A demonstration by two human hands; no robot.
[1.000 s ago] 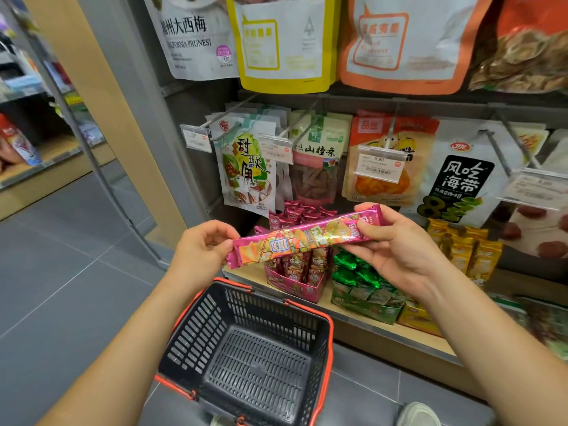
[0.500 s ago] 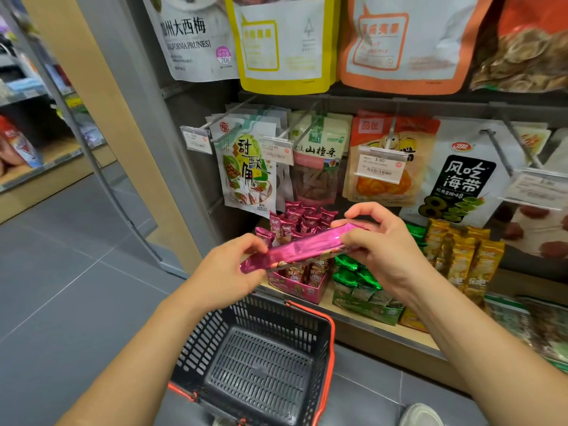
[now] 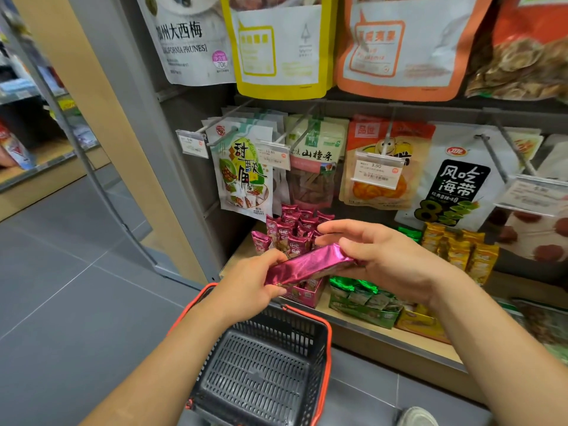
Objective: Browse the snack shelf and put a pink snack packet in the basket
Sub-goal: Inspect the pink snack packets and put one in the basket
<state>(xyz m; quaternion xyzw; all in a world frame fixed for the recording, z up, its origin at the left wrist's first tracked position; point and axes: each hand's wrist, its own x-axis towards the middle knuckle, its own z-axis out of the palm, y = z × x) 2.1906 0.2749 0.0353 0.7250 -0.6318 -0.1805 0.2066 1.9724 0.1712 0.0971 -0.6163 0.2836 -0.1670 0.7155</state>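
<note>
Pink snack packet (image 3: pixel 307 265) was held between both hands: left hand (image 3: pixel 252 281) gripped one end, right hand (image 3: pixel 390 265) pinched the other. Basket (image 3: pixel 328 348) sat just below the left grip. My call: release the right pinch first, lower left-handed, let go inside the rim.

The wooden shelf (image 3: pixel 408 339) with a grey front edge runs to the right at a low level above the grey tiled floor (image 3: pixel 61 287). At its left end stands a pink display box (image 3: pixel 302 295) filled with upright pink packets (image 3: pixel 290 233). Just beside it to the right sits a green box (image 3: pixel 362 312) of green packets (image 3: pixel 353 285), then a yellow box (image 3: pixel 418 322), partly hidden. Gold packets (image 3: pixel 461 250) stand upright further back. More packs at the far right are too blurred to tell. A shoe (image 3: pixel 416 416) rests on the floor below the shelf.
</note>
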